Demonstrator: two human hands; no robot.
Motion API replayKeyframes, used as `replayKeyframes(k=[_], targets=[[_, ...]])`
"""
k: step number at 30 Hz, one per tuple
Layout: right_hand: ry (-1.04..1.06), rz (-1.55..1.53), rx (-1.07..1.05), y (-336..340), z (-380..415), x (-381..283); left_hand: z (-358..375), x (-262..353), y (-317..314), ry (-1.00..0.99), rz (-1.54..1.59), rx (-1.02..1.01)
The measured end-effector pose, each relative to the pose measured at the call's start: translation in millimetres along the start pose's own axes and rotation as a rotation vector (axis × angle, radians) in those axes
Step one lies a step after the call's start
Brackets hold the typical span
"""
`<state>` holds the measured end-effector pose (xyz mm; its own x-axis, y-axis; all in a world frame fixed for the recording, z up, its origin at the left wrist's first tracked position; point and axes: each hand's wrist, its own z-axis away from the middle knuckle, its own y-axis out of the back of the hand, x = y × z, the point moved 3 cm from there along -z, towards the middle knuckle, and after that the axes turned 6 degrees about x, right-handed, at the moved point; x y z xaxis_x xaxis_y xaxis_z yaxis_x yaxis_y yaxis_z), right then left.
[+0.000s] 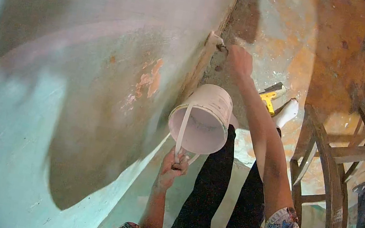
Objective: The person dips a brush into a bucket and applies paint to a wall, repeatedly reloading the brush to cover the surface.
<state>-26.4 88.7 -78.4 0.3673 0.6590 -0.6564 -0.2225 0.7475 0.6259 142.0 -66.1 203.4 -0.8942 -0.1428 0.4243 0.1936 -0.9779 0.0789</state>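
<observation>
My left hand [174, 163] grips the white handle of a white paint bucket [203, 117] that hangs beside the wall, with pale pinkish paint inside. My right hand [239, 60] reaches down and holds a paintbrush [215, 41] against the bottom edge of the wall [84, 76], where the wall meets the floor. The brush bristles are whitish and touch the skirting line. The wall is partly coated in pale paint over green, with orange patches showing through.
My legs in black trousers and a white sock [286, 113] stand on the stained floor [333, 51]. A yellow-handled scraper [270, 96] lies by my foot. A wooden ladder or frame [332, 155] stands at the right.
</observation>
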Motion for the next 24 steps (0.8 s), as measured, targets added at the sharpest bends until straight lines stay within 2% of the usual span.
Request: replayKeyframes(k=[3,6,11,15,24], targets=[[0.018,-0.139,0.083,26,16,-16,1,-3,-2,0.031,-0.115,0.116],[0.091,-0.049,0.105,46,33,-34,1,1,-6,-0.033,-0.106,0.010],[0.117,-0.103,0.093,114,55,-83,3,4,-10,-0.022,-0.111,-0.010],[0.182,-0.187,0.176,160,67,-116,-1,16,-18,-0.016,-0.075,-0.129],[0.407,-0.454,0.197,277,98,-189,7,36,-30,-0.012,-0.083,-0.151]])
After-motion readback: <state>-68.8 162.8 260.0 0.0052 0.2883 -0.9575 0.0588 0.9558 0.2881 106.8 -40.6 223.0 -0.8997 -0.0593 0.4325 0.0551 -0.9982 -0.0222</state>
